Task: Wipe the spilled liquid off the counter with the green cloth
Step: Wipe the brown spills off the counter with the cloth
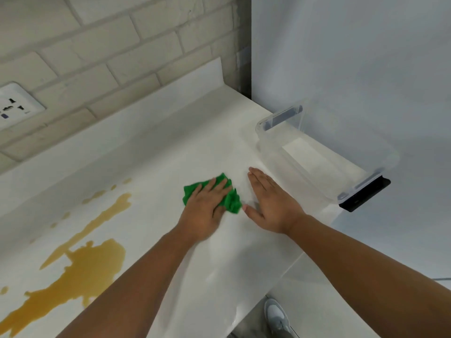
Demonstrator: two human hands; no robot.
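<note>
A crumpled green cloth (231, 200) lies on the white counter (170, 152), and my left hand (207, 206) presses down on it with fingers spread over the fabric. My right hand (266, 201) rests flat on the counter just right of the cloth, palm down, fingers together, holding nothing. A large yellow-brown spill (83, 267) spreads across the counter to the left, with a long streak and small drops reaching toward the back wall. The cloth sits apart from the spill, to its right.
A clear plastic bin with dark handles (317, 152) stands at the counter's right end, close to my right hand. A wall socket (14, 106) sits on the brick backsplash at left. The counter's front edge runs lower right, with a shoe (277, 315) on the floor below.
</note>
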